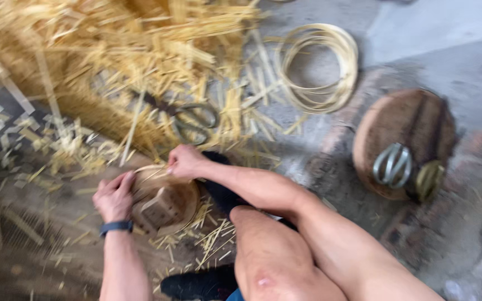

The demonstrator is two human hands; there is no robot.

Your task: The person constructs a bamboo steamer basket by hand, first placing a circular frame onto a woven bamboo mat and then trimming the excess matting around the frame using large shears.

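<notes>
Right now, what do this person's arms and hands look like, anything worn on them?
Both forearms are bare, with no sleeves in view. The left hand has a dark blue band around its wrist, like a watch or fitness strap. The right hand wears nothing: no glove or ring visible, though the picture is blurred.

The round form [165, 203] under both hands is brown wood, matt and worn, with a pale thin strip along its rim. The heap of strips [112, 61] in the upper left of the frame is dry, fibrous, yellow plant material. The scissors [188, 120] lying on it are dull dark metal. The coil [319, 67] at upper centre is smooth, pale cane. The round block [405, 139] at right is rough wood. The floor [447, 50] is matt grey concrete.
</notes>
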